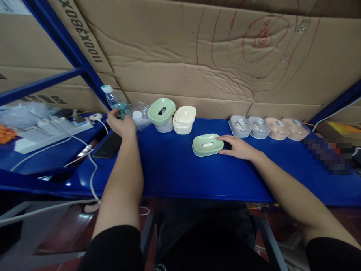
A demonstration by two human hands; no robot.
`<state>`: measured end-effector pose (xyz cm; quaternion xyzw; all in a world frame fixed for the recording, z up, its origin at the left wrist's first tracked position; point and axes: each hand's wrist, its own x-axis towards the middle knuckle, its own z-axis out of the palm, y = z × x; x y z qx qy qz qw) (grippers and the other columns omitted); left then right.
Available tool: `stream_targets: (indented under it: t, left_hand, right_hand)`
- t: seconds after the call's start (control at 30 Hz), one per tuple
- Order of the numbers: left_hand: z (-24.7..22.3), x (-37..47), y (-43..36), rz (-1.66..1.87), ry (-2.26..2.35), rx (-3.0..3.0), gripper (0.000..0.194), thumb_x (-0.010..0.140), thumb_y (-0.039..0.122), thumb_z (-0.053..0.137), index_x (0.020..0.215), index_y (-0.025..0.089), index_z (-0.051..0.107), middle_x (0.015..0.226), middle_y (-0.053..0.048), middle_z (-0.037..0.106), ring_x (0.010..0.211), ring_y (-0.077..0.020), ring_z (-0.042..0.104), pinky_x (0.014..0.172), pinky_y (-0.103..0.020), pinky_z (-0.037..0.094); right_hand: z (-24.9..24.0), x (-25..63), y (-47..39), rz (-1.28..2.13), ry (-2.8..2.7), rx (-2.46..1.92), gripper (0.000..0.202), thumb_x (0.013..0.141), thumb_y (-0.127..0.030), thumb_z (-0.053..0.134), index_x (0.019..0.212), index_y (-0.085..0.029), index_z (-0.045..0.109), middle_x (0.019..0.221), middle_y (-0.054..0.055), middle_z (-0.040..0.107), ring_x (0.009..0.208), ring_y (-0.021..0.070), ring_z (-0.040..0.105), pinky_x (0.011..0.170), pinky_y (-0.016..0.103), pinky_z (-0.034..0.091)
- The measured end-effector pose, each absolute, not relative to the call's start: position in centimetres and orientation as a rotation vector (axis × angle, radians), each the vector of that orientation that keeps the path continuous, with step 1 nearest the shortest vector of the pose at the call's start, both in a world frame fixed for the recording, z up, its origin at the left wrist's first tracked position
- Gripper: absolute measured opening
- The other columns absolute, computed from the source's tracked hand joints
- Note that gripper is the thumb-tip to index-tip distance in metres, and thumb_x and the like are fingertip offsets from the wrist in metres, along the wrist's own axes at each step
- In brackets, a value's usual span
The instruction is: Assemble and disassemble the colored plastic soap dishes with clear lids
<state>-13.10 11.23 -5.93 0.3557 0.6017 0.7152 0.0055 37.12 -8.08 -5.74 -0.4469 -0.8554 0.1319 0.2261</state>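
My left hand (123, 124) is at the lower part of a clear plastic bottle (113, 99) with a white cap, its fingers curled around the bottle's near side. To its right lies a round clear container (143, 121) with a white round piece (137, 115) in it. My right hand (238, 146) grips the right end of a pale green oval dish (202, 140), fingers at the back edge and thumb at the front. A white elongated piece (207, 144) lies in the middle of this dish.
Green slotted trays (162, 119) and stacked cream pieces (184, 119) stand at the back. Grey (259, 129) and pink (277, 130) lidded boxes form a row on the right. A phone (108, 146), cables and a power strip (35, 143) lie left on the blue table (176, 175).
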Motion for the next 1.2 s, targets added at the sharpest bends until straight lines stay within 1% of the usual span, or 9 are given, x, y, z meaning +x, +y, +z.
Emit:
stream_targets:
  t: [0.23,0.43,0.57,0.63,0.7,0.83,0.9,1.07,1.2]
  left_hand:
    - [-3.5,-11.6,9.2,2.375,1.677,1.099,0.039,0.079,-0.01,0.047,0.104,0.02,0.042,0.117,-0.004,0.054,0.116,-0.0193,0.043,0.119,-0.046,0.025]
    - [-1.1,-10.8,8.3,2.602,1.636,0.948,0.059,0.076,-0.017,0.033,0.127,0.014,0.033,0.141,-0.016,0.05,0.128,-0.0155,0.054,0.123,-0.041,0.035]
    - [-0.5,-7.4,6.5,2.539,1.555,1.305,0.07,0.074,-0.011,0.041,0.141,0.011,0.033,0.148,-0.017,0.051,0.133,-0.0189,0.053,0.124,-0.044,0.036]
    - [-0.8,-4.7,4.8,2.349,1.52,1.581,0.07,0.079,-0.003,0.047,0.146,0.014,0.036,0.146,-0.016,0.053,0.126,-0.023,0.056,0.116,-0.049,0.043]
    - [-1.3,-1.7,2.8,2.147,1.52,1.856,0.054,0.085,0.008,0.052,0.139,0.014,0.05,0.134,-0.015,0.059,0.118,-0.026,0.06,0.101,-0.048,0.051]
    - [-2.4,3.7,-1.1,1.665,1.362,2.412,0.038,0.093,0.022,0.053,0.128,0.021,0.068,0.12,-0.012,0.068,0.094,-0.0219,0.068,0.083,-0.04,0.057]
    - [-2.7,5.5,-2.4,1.462,1.215,2.643,0.034,0.095,0.024,0.052,0.121,0.024,0.074,0.112,-0.01,0.072,0.095,-0.0225,0.07,0.082,-0.038,0.057]
    - [-3.0,7.2,-3.4,0.941,0.895,2.939,0.039,0.105,0.031,0.043,0.124,0.029,0.078,0.111,-0.009,0.076,0.1,-0.0241,0.072,0.088,-0.041,0.058]
    - [-3.4,7.1,-2.9,0.908,0.831,2.976,0.042,0.107,0.031,0.039,0.122,0.027,0.077,0.113,-0.011,0.077,0.102,-0.024,0.072,0.09,-0.042,0.057]
  right_hand:
    - [-5.5,37.1,-8.1,0.379,-2.372,-1.23,0.065,0.092,-0.055,0.079,0.147,-0.024,0.064,0.149,0.016,0.067,0.137,0.0364,0.066,0.115,0.061,0.053]
    - [-5.3,37.0,-8.2,0.371,-2.367,-1.232,0.063,0.091,-0.054,0.08,0.147,-0.03,0.064,0.148,0.013,0.069,0.136,0.0373,0.067,0.113,0.063,0.055]
    - [-5.4,36.9,-8.1,0.353,-2.358,-1.221,0.078,0.09,-0.055,0.081,0.158,-0.029,0.053,0.157,0.014,0.062,0.141,0.0394,0.063,0.117,0.064,0.052]
    - [-5.5,36.9,-8.1,0.346,-2.342,-1.234,0.09,0.087,-0.058,0.082,0.164,-0.029,0.045,0.161,0.015,0.058,0.142,0.0409,0.061,0.118,0.065,0.05]
    - [-5.5,37.0,-8.0,0.356,-2.326,-1.247,0.101,0.085,-0.063,0.083,0.168,-0.028,0.038,0.158,0.018,0.06,0.14,0.0424,0.062,0.116,0.066,0.051]
    - [-4.9,37.0,-8.3,0.331,-2.219,-1.208,0.114,0.085,-0.075,0.076,0.173,-0.026,0.022,0.147,0.019,0.068,0.139,0.0423,0.063,0.117,0.068,0.048]
    - [-4.5,36.8,-8.6,0.299,-2.153,-1.172,0.105,0.091,-0.075,0.068,0.173,-0.027,0.023,0.147,0.018,0.069,0.139,0.0398,0.063,0.118,0.065,0.048]
    - [-4.2,36.1,-9.0,0.201,-2.149,-1.166,0.059,0.106,-0.065,0.05,0.153,-0.031,0.058,0.137,0.011,0.075,0.127,0.0342,0.07,0.114,0.06,0.053]
    - [-4.3,35.8,-9.0,0.175,-2.145,-1.139,0.057,0.106,-0.063,0.05,0.154,-0.032,0.058,0.146,0.01,0.069,0.134,0.033,0.066,0.116,0.059,0.053]
